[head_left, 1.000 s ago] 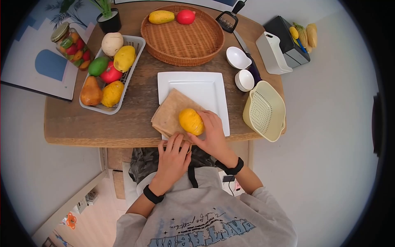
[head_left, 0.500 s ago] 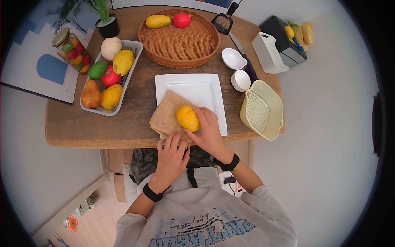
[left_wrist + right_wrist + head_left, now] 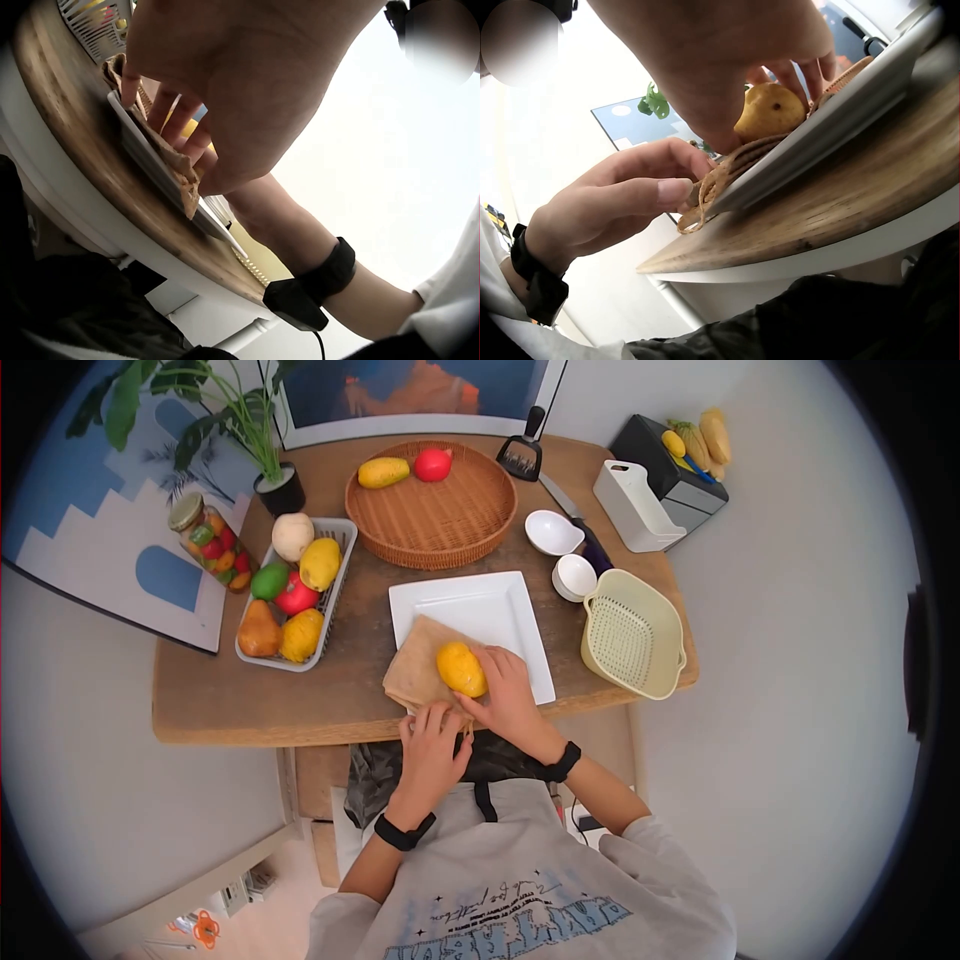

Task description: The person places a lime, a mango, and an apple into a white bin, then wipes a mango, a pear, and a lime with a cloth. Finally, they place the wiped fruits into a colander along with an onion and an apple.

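Observation:
A yellow fruit point(image 3: 461, 669) rests on a folded brown cloth point(image 3: 415, 663), which lies askew over the near-left part of a square white plate point(image 3: 533, 650). My right hand point(image 3: 510, 705) holds the fruit from its right side, thumb near me and fingers on the far side. At the cloth's near edge, my left hand point(image 3: 430, 760) grips the fabric; in the right wrist view its thumb and fingers meet the layered cloth point(image 3: 742, 161). The fruit point(image 3: 771, 111) sits just above those layers there, partly covered by the right hand point(image 3: 727, 52).
A grey basket point(image 3: 340, 590) of mixed fruit stands left, beside a jar point(image 3: 215, 545) and a plant. Behind the plate is a round wicker tray point(image 3: 430, 520) with two fruits. White bowls point(image 3: 574, 577), a knife point(image 3: 560, 497) and a cream basket point(image 3: 640, 635) are on the right.
The head view has tilted, showing more of the back wall and plant, with the table lower in frame. Both hands keep nearly the same places on the fruit and cloth.

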